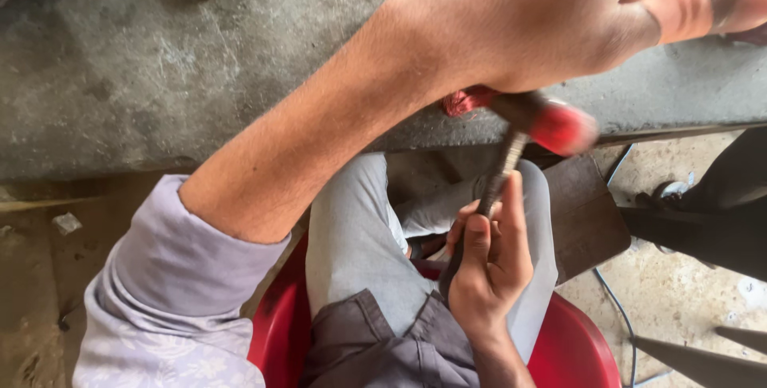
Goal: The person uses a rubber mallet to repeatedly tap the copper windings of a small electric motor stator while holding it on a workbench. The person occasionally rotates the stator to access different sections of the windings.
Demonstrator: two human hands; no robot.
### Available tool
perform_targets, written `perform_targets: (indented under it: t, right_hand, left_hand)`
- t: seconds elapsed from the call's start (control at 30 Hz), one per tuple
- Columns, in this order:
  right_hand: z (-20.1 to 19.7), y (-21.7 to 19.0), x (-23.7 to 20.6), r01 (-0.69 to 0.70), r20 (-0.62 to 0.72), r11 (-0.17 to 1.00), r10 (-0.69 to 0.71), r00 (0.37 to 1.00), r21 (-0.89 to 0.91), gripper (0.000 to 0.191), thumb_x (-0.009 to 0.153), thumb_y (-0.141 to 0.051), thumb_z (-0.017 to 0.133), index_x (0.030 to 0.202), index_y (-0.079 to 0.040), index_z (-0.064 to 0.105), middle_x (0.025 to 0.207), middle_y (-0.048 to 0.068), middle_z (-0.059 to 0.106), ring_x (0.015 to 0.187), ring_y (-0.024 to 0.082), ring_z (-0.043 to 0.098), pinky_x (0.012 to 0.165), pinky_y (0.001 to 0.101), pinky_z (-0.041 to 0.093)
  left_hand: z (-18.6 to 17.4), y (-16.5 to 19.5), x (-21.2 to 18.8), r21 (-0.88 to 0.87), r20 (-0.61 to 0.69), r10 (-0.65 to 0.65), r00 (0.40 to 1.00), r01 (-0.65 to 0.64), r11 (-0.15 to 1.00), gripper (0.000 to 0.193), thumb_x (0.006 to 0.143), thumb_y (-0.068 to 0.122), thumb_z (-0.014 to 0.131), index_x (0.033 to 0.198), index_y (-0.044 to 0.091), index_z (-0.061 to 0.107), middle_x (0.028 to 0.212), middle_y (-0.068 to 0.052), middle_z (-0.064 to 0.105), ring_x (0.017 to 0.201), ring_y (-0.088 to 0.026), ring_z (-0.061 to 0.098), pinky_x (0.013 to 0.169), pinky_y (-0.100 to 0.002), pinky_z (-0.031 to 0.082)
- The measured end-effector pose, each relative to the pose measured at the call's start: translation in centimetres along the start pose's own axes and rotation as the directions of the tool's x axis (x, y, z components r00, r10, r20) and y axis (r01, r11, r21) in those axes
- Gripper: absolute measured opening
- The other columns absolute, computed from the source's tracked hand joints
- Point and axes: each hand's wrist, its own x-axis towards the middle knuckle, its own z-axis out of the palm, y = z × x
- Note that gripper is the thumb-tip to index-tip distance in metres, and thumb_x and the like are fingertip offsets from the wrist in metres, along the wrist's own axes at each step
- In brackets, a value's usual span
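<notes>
My left hand point(527, 20) is raised close to the camera, and its forearm crosses the view from the lavender sleeve at lower left. It grips a blurred red-handled tool point(559, 126) whose ridged metal shaft point(502, 168) slants down into my right hand. Over my lap, my right hand point(489, 268) is closed around the lower end of that shaft and a dark narrow piece point(447, 272) that sticks out below the fingers. I cannot tell whether the shaft and the dark piece are one object.
I sit on a red plastic chair point(575, 348) in grey trousers. A rough concrete slab point(160, 68) runs across in front, and a brown flat plate point(587, 216) leans by my knee. On the floor at right are another person's dark leg and shoe point(703, 212) and a thin cable point(619, 308).
</notes>
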Motion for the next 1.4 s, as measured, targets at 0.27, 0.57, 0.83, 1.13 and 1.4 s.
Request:
perform_targets:
  t: [0.27, 0.57, 0.83, 1.13, 1.4]
  right_hand:
    - [1.6, 0.9, 0.3, 0.018, -0.068, 0.993, -0.01, 0.998, 0.12, 0.055, 0.111, 0.003, 0.044, 0.164, -0.003, 0.028, 0.101, 0.004, 0.06, 0.074, 0.007, 0.053, 0.064, 0.0211, 0.048]
    - [1.4, 0.4, 0.3, -0.098, -0.067, 0.954, 0.122, 0.99, 0.285, 0.059, 0.113, 0.0, 0.042, 0.167, -0.006, 0.021, 0.105, 0.007, 0.058, 0.074, 0.011, 0.057, 0.062, 0.0245, 0.052]
    - [1.3, -1.3, 0.6, -0.218, -0.004, 0.83, 0.257, 0.967, 0.514, 0.063, 0.11, -0.001, 0.043, 0.167, -0.009, 0.02, 0.106, 0.01, 0.06, 0.072, 0.013, 0.059, 0.058, 0.0273, 0.054]
    - [1.1, -1.1, 0.8, -0.284, 0.04, 0.788, 0.314, 0.949, 0.547, 0.065, 0.107, -0.003, 0.046, 0.167, -0.01, 0.021, 0.099, 0.009, 0.06, 0.068, 0.013, 0.058, 0.055, 0.027, 0.05]
    - [0.7, -1.2, 0.5, -0.343, 0.118, 0.759, 0.336, 0.935, 0.553, 0.066, 0.107, -0.003, 0.047, 0.167, -0.01, 0.023, 0.1, 0.011, 0.059, 0.069, 0.014, 0.057, 0.055, 0.0274, 0.049]
  left_hand:
    - [-0.3, 0.1, 0.0, -0.054, 0.056, -0.074, 0.996, 0.077, 0.996, 0.064, 0.103, 0.056, 0.059, 0.057, 0.013, 0.058, 0.04, 0.007, 0.043, 0.029, -0.006, 0.038, 0.028, -0.028, 0.025]
    - [-0.9, -0.2, -0.3, -0.138, -0.006, 0.054, 0.999, -0.054, 0.989, 0.042, 0.107, 0.041, 0.064, 0.078, 0.014, 0.077, 0.044, 0.005, 0.049, 0.031, -0.007, 0.037, 0.029, -0.03, 0.022]
    - [-0.1, -0.1, -0.7, -0.168, 0.057, 0.038, 0.998, -0.028, 0.985, 0.037, 0.108, 0.04, 0.059, 0.087, 0.015, 0.077, 0.055, 0.009, 0.057, 0.037, -0.002, 0.045, 0.033, -0.026, 0.028]
    - [-1.4, 0.2, -1.1, -0.141, 0.124, 0.0, 0.992, 0.017, 0.99, 0.038, 0.108, 0.04, 0.06, 0.084, 0.015, 0.075, 0.053, 0.008, 0.056, 0.036, -0.003, 0.043, 0.032, -0.026, 0.027]
    - [-1.2, 0.3, -0.9, -0.132, 0.113, 0.005, 0.994, 0.01, 0.991, 0.04, 0.108, 0.04, 0.061, 0.08, 0.015, 0.074, 0.051, 0.008, 0.054, 0.035, -0.003, 0.041, 0.032, -0.026, 0.026]
